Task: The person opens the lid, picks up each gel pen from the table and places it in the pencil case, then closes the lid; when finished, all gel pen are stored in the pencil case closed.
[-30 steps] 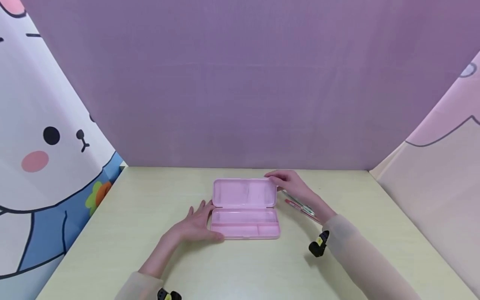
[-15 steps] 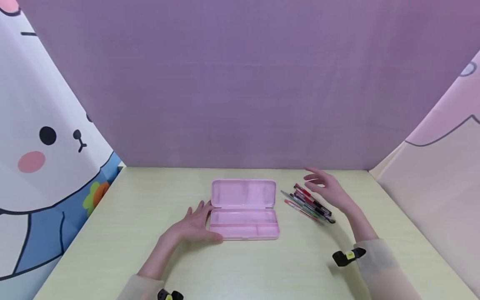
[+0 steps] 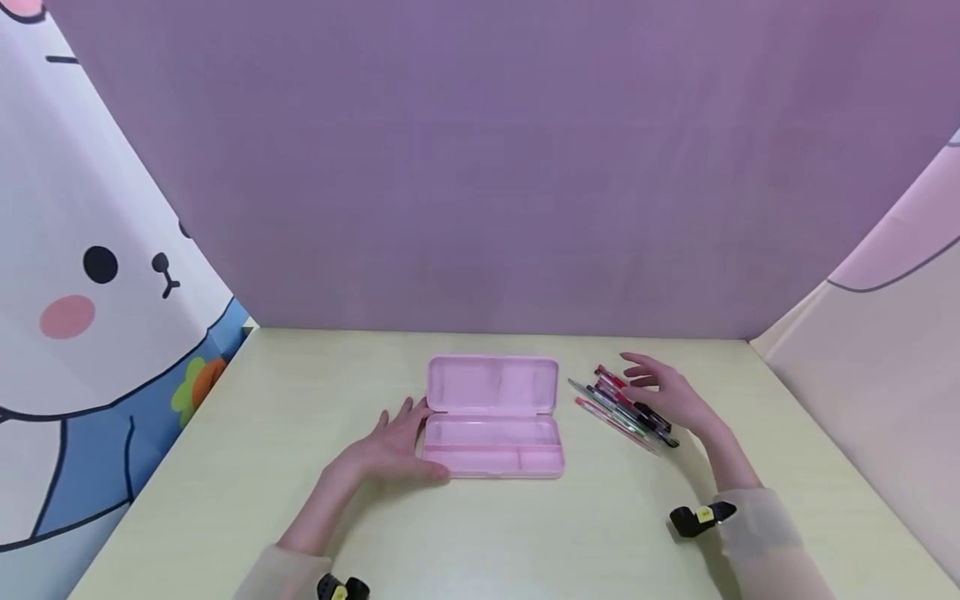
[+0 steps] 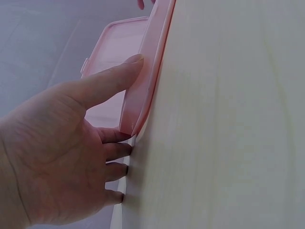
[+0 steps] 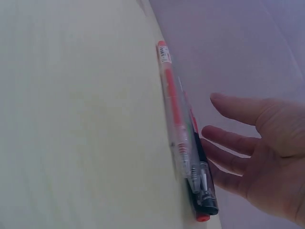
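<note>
A pink pencil case [image 3: 493, 446] lies open on the table, its lid [image 3: 492, 383] folded back. Compartments show in its bottom half. My left hand [image 3: 390, 450] rests against the case's left end, its thumb along the front wall and the other fingers spread near the hinge corner. In the left wrist view, the thumb [image 4: 112, 81] presses the case's side. To the right of the case lies a loose bundle of pens [image 3: 622, 408], red, black and clear. Just over their right side hovers my right hand [image 3: 663, 392], fingers apart and loosely bent, holding nothing.
The pale wooden table [image 3: 495, 542] ends at a purple backdrop [image 3: 480, 167]. A curtain with a cartoon animal [image 3: 112, 333] hangs on the left, and a pink and cream one [image 3: 885, 375] on the right. Both wrists carry small black cameras [image 3: 701, 518].
My right hand has left the lid's right edge, moved right and come down by the pens, which its arm partly covered before. My left hand stays at the case.
</note>
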Tool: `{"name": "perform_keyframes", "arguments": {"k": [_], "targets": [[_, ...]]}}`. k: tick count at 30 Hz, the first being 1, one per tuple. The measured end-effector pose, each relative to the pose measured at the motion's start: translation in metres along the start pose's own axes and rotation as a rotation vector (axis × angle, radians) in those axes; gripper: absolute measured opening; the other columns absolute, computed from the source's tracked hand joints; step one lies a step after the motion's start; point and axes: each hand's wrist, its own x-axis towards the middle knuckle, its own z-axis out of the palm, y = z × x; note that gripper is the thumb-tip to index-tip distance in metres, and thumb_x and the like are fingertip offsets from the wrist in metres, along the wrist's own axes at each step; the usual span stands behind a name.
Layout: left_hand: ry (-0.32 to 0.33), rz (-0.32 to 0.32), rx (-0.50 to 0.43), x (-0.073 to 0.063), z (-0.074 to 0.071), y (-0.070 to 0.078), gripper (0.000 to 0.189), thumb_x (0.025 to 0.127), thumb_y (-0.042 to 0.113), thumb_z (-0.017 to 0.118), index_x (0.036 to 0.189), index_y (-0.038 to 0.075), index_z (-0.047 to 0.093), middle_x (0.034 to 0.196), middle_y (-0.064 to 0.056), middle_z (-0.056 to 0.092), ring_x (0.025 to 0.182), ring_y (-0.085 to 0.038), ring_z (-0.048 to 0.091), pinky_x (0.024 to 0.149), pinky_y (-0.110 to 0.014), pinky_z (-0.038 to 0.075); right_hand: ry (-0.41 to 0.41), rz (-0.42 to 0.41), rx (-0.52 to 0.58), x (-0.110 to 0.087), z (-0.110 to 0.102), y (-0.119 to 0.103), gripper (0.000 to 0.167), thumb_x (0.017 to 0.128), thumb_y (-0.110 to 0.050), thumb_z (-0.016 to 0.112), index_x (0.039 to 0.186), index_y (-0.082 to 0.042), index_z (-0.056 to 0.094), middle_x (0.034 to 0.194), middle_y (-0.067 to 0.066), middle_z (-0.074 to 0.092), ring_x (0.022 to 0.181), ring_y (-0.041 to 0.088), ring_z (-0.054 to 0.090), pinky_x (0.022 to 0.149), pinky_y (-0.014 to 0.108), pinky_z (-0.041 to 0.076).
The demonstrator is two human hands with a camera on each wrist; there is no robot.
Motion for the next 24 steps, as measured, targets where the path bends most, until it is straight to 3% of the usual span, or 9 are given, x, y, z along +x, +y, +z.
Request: {"name": "perform_keyframes", "arguments": {"k": [4, 12, 24], "targets": [[0.003, -0.001, 0.002, 0.001, -0.001, 0.001, 0.108, 0.076, 0.048, 0.083, 0.161, 0.012, 0.028, 0.173, -0.015, 0.018, 0.161, -0.045, 0.005, 0.13, -0.068, 0.001, -0.013, -0.009, -0.009, 0.003, 0.003, 0.006, 0.064, 0.099, -0.015, 0.068, 0.155, -0.001, 0.04, 0.14, 0.032, 0.059, 0.124, 0.048, 0.063, 0.1, 0.054, 0.058], [-0.006, 0.004, -0.005, 0.001, -0.002, 0.004, 0.105, 0.077, 0.047, 0.083, 0.16, 0.009, 0.03, 0.173, -0.016, 0.017, 0.161, -0.047, 0.004, 0.129, -0.069, 0.0, -0.032, -0.043, -0.038, 0.005, 0.005, 0.012, 0.056, 0.096, -0.002, 0.068, 0.148, 0.006, 0.048, 0.132, 0.034, 0.062, 0.113, 0.046, 0.067, 0.089, 0.037, 0.062], [-0.007, 0.013, -0.008, 0.001, -0.002, 0.006, 0.103, 0.077, 0.045, 0.084, 0.159, 0.008, 0.033, 0.173, -0.017, 0.016, 0.16, -0.048, 0.006, 0.129, -0.069, 0.002, -0.02, 0.029, -0.091, 0.004, 0.004, 0.013, 0.052, 0.093, -0.003, 0.072, 0.142, 0.006, 0.056, 0.121, 0.028, 0.07, 0.106, 0.039, 0.071, 0.082, 0.028, 0.06]]}}
